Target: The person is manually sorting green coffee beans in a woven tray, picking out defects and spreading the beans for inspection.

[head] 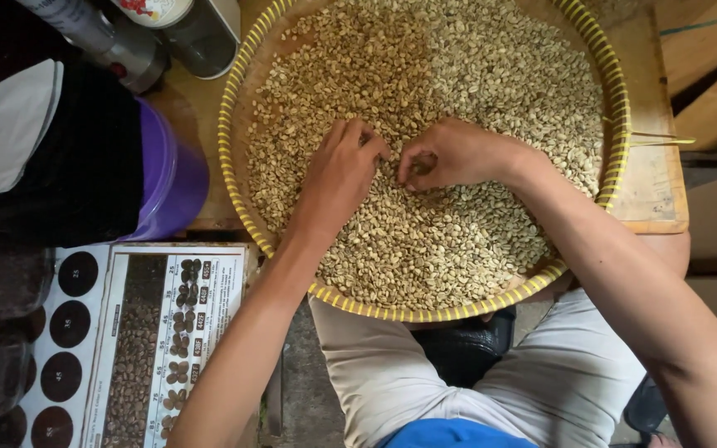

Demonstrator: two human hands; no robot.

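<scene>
Over pale beans (pixel 458 224), left hand (pixel 338 178) flat, right hand (pixel 454 153) curled, fingertips meeting

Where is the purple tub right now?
In the head view, the purple tub sits at left, just outside the woven tray's yellow rim, above the printed chart and left of the left hand.

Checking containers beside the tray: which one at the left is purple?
The round tub just left of the woven tray; the bottles above it are grey and dark.
</scene>
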